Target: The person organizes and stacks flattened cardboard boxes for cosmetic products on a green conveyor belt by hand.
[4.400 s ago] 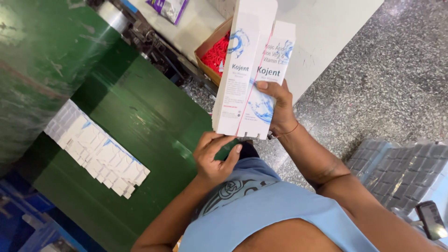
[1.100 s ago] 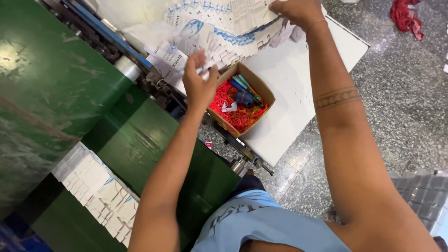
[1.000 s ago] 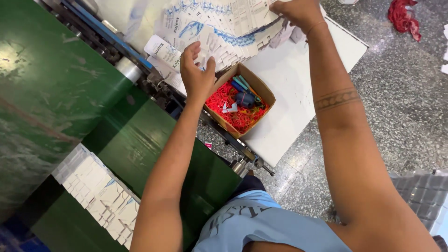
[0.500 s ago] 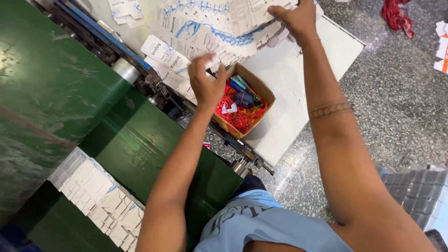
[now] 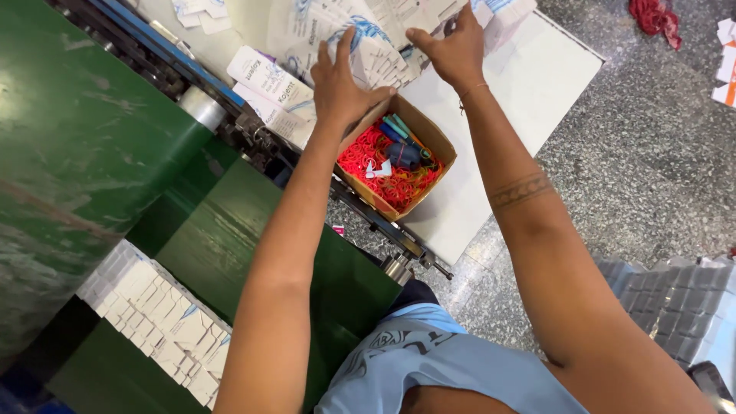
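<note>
My left hand (image 5: 343, 83) lies palm down with fingers spread on a fanned pile of flat white and blue cartons (image 5: 349, 34) on a white table (image 5: 529, 84). My right hand (image 5: 451, 47) presses on the right side of the same pile, fingers bent over the cartons. Just below both hands stands a small open cardboard box (image 5: 429, 138) holding red rubber bands and a few blue and green items. Neither hand lifts anything.
A green conveyor belt (image 5: 92, 153) runs down the left, with a row of overlapped white cartons (image 5: 157, 326) at lower left. A blue rail and metal roller (image 5: 201, 106) border the table. Speckled floor with red scraps (image 5: 655, 15) lies right; grey trays (image 5: 675, 299) lower right.
Earlier I held a tall stack of cartons upright. The stack now lies on the table; my left hand has moved up from the small box onto the pile, and my right hand shifted left.
</note>
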